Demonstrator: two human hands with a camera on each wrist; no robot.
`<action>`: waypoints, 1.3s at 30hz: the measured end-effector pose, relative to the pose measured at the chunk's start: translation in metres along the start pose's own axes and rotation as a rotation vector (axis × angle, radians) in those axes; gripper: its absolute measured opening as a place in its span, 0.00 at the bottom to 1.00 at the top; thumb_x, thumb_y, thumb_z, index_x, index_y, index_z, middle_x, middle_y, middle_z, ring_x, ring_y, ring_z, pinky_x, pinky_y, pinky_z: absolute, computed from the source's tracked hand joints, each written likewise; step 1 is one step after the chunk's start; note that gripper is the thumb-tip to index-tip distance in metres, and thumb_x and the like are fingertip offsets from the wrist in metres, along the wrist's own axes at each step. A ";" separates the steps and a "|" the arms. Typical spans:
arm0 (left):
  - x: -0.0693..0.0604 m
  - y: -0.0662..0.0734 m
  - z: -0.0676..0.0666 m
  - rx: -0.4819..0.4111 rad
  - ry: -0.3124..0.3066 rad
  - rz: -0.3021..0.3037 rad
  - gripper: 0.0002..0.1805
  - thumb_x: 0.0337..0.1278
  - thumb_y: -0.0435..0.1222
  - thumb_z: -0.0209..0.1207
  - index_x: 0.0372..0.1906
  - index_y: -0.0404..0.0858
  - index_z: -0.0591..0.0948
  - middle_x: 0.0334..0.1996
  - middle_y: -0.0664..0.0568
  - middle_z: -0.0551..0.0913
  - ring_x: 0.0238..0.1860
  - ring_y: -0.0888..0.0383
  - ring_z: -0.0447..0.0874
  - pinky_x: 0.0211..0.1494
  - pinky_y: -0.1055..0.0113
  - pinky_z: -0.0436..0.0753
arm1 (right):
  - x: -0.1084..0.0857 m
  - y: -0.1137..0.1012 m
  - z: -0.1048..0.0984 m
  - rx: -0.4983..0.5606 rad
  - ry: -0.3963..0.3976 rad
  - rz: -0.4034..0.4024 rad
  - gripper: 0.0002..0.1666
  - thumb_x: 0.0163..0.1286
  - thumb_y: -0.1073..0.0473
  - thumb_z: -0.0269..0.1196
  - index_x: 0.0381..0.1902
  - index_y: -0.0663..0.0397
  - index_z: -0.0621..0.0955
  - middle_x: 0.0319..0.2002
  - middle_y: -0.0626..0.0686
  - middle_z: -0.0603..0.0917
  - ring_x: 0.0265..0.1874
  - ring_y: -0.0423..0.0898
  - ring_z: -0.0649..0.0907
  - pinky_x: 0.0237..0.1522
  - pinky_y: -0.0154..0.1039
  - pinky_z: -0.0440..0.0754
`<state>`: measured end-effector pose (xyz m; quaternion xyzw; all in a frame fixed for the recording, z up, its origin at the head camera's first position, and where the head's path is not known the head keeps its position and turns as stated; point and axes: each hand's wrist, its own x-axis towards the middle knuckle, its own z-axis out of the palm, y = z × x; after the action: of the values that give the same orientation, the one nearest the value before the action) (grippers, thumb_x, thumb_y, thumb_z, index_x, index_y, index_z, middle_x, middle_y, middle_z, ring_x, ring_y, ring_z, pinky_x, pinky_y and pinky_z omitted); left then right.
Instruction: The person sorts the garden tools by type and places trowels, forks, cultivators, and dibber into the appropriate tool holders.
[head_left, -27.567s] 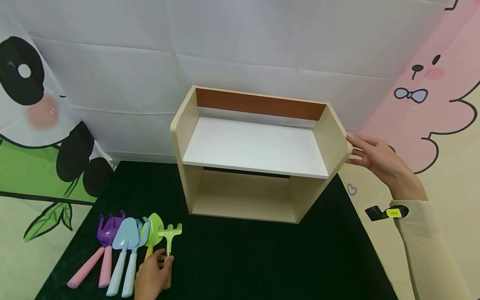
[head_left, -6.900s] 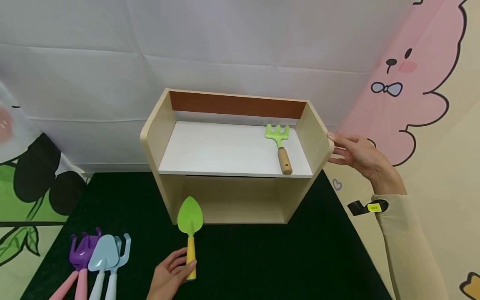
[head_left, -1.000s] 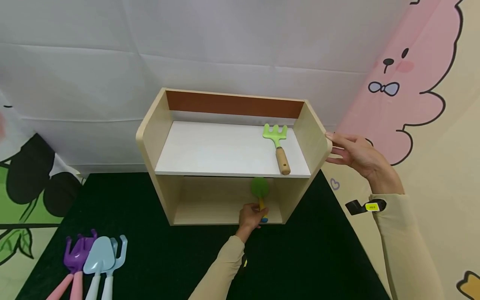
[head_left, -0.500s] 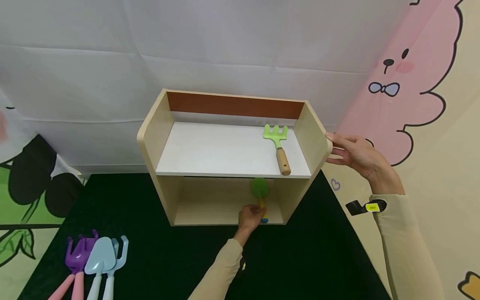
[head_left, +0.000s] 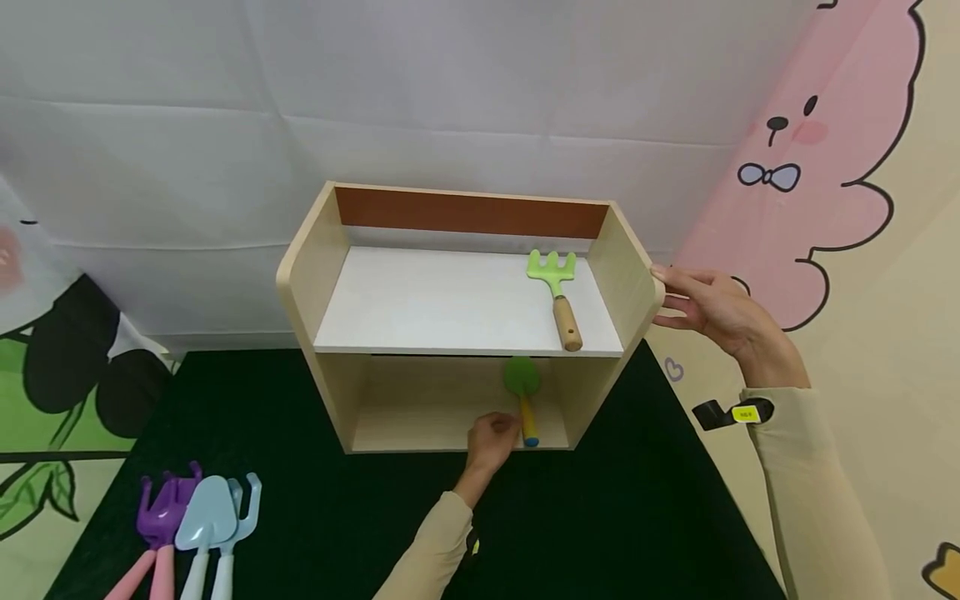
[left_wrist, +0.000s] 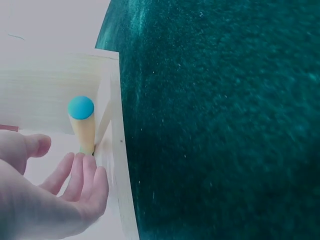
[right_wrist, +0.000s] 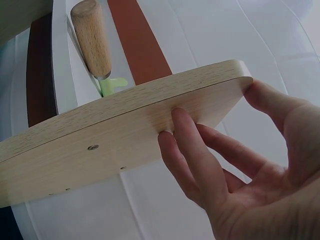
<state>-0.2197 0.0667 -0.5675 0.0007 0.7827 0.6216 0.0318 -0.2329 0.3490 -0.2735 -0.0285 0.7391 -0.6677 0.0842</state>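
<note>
A two-tier wooden shelf (head_left: 465, 343) stands on the dark green cloth. In its lower compartment, toward the right, lies a trowel (head_left: 522, 377) with a green blade and yellow handle, its blue end facing front. Just left of that handle is my left hand (head_left: 491, 439); in the left wrist view the thumb stands away from the other fingers, with nothing between them. My right hand (head_left: 716, 312) rests on the shelf's right side panel (right_wrist: 115, 135), thumb at the edge, fingertips on the outer face. A green hand rake (head_left: 564, 321) lies on the white upper board, at the right.
At the front left of the cloth (head_left: 600, 533) lie a light blue trowel (head_left: 207, 512), a light blue rake (head_left: 247, 508) and purple tools (head_left: 167, 510) with pink handles. White fabric (head_left: 450, 83) hangs behind the shelf.
Over the last second my left hand has let go of the green trowel and drawn slightly left. Earlier, the rake and then this trowel left the front left pile. My right hand stays put.
</note>
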 end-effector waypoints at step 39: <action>-0.046 -0.004 -0.048 -0.057 -0.008 0.026 0.14 0.73 0.42 0.61 0.50 0.35 0.86 0.45 0.47 0.87 0.46 0.53 0.87 0.48 0.64 0.86 | 0.004 -0.014 0.001 -0.240 0.035 0.057 0.26 0.77 0.44 0.62 0.63 0.52 0.82 0.56 0.48 0.80 0.48 0.45 0.87 0.49 0.46 0.88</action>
<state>-0.1765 0.0168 -0.5584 0.0125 0.7645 0.6440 0.0268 -0.2375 0.3460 -0.2601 -0.0057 0.8154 -0.5724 0.0865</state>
